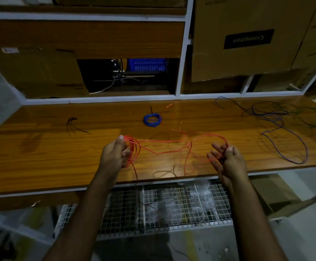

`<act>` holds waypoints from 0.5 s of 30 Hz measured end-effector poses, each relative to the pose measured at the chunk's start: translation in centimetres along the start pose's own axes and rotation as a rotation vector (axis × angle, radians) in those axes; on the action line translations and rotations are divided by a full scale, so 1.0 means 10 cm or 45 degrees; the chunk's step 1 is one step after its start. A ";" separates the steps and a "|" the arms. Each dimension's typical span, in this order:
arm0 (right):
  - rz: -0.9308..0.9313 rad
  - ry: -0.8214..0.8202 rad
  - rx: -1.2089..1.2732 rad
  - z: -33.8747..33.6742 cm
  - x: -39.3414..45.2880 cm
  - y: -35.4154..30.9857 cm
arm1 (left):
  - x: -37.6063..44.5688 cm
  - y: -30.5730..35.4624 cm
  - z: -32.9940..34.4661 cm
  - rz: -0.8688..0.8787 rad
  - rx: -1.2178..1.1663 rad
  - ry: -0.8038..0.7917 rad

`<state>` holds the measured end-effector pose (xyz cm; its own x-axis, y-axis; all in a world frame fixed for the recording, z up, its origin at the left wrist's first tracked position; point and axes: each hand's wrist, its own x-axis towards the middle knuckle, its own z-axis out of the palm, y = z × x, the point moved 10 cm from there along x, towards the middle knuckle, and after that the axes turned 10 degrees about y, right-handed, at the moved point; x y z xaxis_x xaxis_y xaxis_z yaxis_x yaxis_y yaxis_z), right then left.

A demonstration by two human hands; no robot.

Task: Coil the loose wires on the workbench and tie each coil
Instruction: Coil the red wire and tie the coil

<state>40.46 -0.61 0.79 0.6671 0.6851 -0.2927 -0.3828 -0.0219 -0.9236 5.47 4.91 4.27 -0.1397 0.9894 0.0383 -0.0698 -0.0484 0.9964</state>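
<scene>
We've got the red wire (164, 147) near the workbench's (40, 157) front edge: left hand (113, 155) grips its coil, right hand (226, 159) pinches the slack; it's light and floppy, so grab near the loops

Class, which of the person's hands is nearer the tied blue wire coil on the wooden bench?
Left. The left hand lies below-left of the blue wire coil; the right hand sits farther off, below-right.
</scene>
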 end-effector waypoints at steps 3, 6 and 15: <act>0.021 0.093 -0.091 -0.11 0.09 0.08 | 0.02 -0.02 -0.09 -0.018 -0.048 0.036; -0.039 0.143 -0.280 -0.19 0.16 0.09 | 0.04 -0.02 -0.18 -0.005 -0.049 0.081; -0.599 0.238 -1.226 -0.15 0.17 0.00 | -0.02 -0.07 -0.13 -0.013 -0.025 0.053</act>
<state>42.59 -0.50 -0.06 0.7337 0.6543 0.1832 0.5436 -0.4035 -0.7360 4.26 4.59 3.52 -0.1796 0.9834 0.0246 -0.0909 -0.0415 0.9950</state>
